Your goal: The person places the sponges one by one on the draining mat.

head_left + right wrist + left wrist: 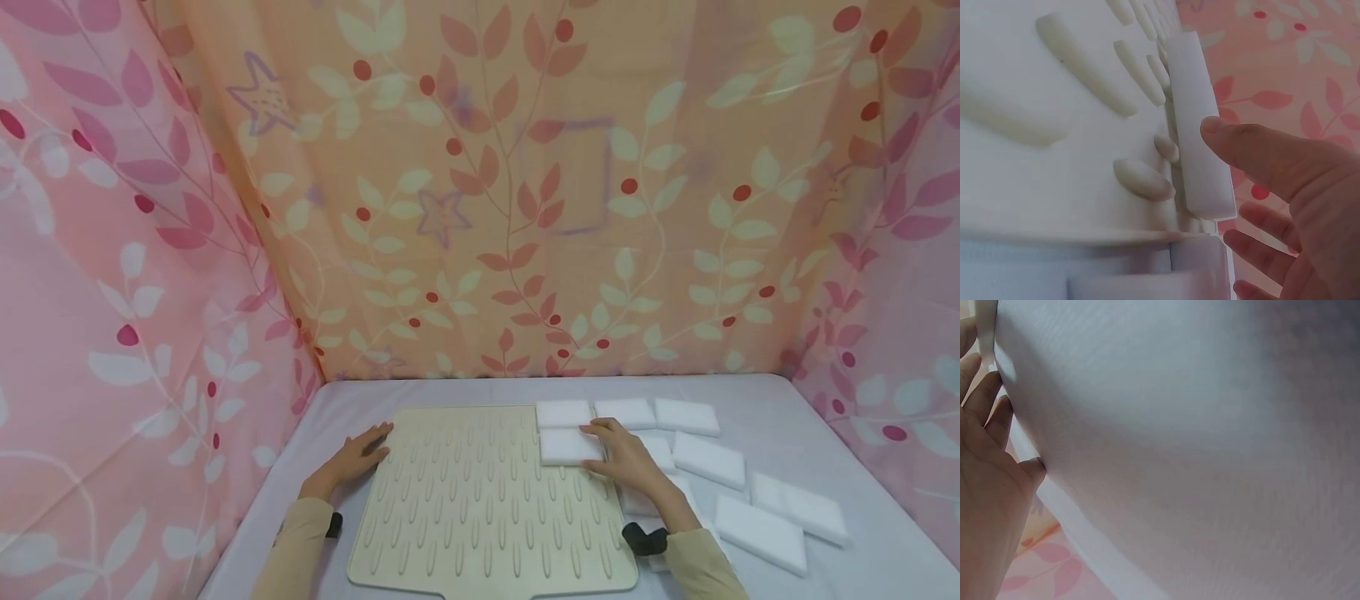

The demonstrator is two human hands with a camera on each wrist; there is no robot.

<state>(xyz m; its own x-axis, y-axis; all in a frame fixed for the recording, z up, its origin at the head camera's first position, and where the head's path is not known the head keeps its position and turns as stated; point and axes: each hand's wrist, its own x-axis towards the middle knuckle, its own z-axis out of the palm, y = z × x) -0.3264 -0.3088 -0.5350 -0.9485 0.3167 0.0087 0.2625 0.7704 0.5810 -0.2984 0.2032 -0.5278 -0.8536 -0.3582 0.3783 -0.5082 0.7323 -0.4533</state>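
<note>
A cream ridged mat (480, 500) lies on the table. At its far right corner is a white sponge block (566, 447), right against another white block (562, 413) on its far side. My right hand (626, 454) spans this sponge's right end, thumb at the near edge and fingers at the far edge. In the right wrist view the thumb (1241, 140) lies against the sponge's long side (1200, 125); some fingers are hidden. My left hand (351, 458) rests at the mat's left edge, fingers extended, their tips touching the rim.
Several more white blocks (761, 533) lie on the white tablecloth (862, 575) to the right of the mat, some partly under the right forearm. Black wrist straps (645, 540) sit on both wrists. Flower-patterned curtains (480, 275) enclose the table at the back and sides.
</note>
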